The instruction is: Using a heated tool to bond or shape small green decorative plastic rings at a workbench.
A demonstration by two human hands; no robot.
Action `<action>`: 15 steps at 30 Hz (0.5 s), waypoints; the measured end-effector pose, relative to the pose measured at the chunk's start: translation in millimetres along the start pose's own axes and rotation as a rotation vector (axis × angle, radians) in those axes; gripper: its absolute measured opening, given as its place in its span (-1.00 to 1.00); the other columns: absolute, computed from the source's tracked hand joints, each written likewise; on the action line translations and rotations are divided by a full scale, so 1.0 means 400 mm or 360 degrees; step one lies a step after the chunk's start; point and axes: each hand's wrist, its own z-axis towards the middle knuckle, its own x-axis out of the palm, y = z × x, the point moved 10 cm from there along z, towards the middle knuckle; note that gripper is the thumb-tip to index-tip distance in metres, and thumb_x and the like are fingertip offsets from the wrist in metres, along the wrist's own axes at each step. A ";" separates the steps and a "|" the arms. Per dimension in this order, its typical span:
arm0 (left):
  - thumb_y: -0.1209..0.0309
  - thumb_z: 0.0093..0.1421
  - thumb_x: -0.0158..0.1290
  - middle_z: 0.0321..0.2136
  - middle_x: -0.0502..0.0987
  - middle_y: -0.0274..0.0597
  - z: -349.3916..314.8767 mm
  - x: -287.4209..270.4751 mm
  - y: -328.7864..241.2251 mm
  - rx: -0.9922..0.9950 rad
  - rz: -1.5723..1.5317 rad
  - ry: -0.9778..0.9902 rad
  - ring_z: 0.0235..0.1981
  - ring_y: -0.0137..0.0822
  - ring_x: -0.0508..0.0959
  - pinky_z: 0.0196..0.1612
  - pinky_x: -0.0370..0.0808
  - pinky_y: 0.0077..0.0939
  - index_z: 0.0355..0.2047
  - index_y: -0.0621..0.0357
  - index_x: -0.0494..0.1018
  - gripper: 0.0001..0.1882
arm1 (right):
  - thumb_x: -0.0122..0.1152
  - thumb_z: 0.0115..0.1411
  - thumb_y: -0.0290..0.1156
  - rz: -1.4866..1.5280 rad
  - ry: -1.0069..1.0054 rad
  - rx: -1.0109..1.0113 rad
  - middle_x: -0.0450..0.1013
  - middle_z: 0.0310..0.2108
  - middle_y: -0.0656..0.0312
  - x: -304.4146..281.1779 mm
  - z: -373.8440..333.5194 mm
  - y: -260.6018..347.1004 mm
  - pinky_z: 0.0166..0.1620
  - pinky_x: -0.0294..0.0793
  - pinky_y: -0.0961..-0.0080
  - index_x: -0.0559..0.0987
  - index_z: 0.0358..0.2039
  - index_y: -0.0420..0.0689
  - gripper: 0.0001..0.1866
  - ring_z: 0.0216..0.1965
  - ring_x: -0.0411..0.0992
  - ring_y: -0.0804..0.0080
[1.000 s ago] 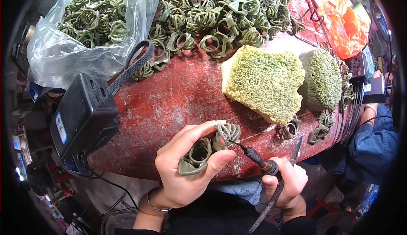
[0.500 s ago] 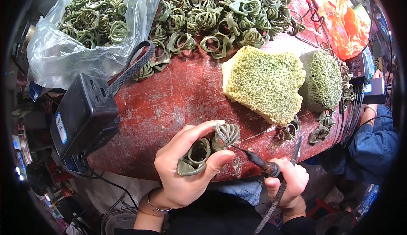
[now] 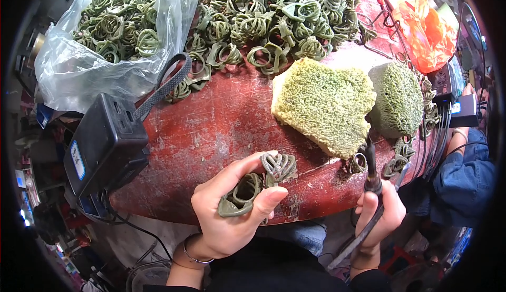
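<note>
My left hand holds a dark green looped piece between thumb and fingers; it has a ring-shaped band and a cluster of ribbed loops. My right hand is closed round a soldering iron, its dark tip pointing up beside a porous yellow-green block. The iron's cord runs down past my right wrist. A thin grey metal blade also sticks out from my right hand. Whether the iron's tip touches the block, I cannot tell.
Many similar green pieces are heaped at the back, others in a clear plastic bag. A second, rounded porous block stands at right. A black power bank is at left, an orange bag far right. Another person's blue sleeve shows.
My right hand has moved right, taking the soldering iron away from the green looped piece and turning its tip upward beside the block. My left hand stays almost in place.
</note>
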 end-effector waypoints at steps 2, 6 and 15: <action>0.40 -0.01 0.23 -0.43 0.53 -0.21 0.000 0.002 -0.002 0.0000 -0.0020 -0.0003 -0.43 -0.55 0.47 -0.33 0.41 -0.69 -0.19 0.40 0.41 -0.58 | 0.09 0.13 -0.15 0.0153 0.0147 -0.0184 0.39 -0.64 0.16 0.011 -0.024 0.021 -0.56 0.36 0.45 0.49 -0.38 -0.22 -0.67 -0.66 0.40 0.24; 0.39 -0.01 0.23 -0.43 0.53 -0.22 -0.002 0.003 0.011 -0.0140 -0.0076 0.0009 -0.45 -0.57 0.46 -0.36 0.41 -0.71 -0.20 0.39 0.42 -0.59 | 0.13 0.10 -0.06 0.0167 0.0392 -0.0553 0.40 -0.65 0.21 0.068 -0.028 0.110 -0.60 0.39 0.53 0.49 -0.38 -0.22 -0.59 -0.69 0.41 0.35; 0.39 0.00 0.22 -0.43 0.53 -0.20 0.001 -0.002 -0.006 0.0048 0.0014 -0.0034 -0.44 -0.55 0.47 -0.34 0.41 -0.69 -0.20 0.39 0.42 -0.60 | 0.22 0.04 -0.12 0.0142 0.0344 -0.0657 0.36 -0.70 0.22 0.074 -0.021 0.131 -0.64 0.35 0.55 0.49 -0.42 -0.26 -0.61 -0.72 0.37 0.36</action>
